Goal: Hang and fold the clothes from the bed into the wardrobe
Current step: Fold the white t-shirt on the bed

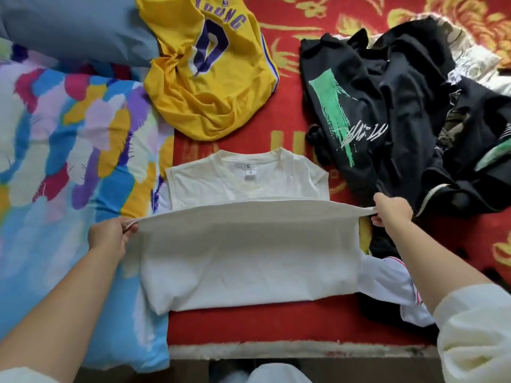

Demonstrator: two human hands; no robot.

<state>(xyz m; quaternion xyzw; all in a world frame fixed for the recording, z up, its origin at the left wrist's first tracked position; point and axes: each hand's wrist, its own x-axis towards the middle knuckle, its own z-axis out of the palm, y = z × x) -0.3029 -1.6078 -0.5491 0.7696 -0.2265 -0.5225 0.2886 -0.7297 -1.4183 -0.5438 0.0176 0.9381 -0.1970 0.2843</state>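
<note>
1. A cream-white T-shirt point(249, 244) is seen from above, laid on a bed covered by a red blanket with gold patterns point(304, 23). Its collar points away from the viewer, and the sleeves appear already tucked in, since the sides form straight edges.

2. The lower part of the shirt is lifted and stretched taut between two hands. The left hand point(109, 234) is pinching one end of the raised edge; the right hand point(392, 210) is pinching the other end. Both hands are therefore closed around the fabric.

3. The fold is judged to be partway done: the raised edge hovers over the shirt's middle and has not yet been laid towards the collar.

4. A yellow basketball jersey with purple numbering point(210, 64) is lying crumpled beyond the shirt, unfolded.

5. A heap of black garments point(401, 120), one with a green printed stripe, is piled to the right, also untouched. A white item with red trim point(392, 288) lies under the right forearm.

6. A multicoloured quilt point(69, 134) and a grey-blue pillow point(69, 26) are seen on the left.

7. No wardrobe and no hangers are in view. Most of the task is judged to remain: finishing this fold, handling the other clothes, and moving everything to the wardrobe.
</note>
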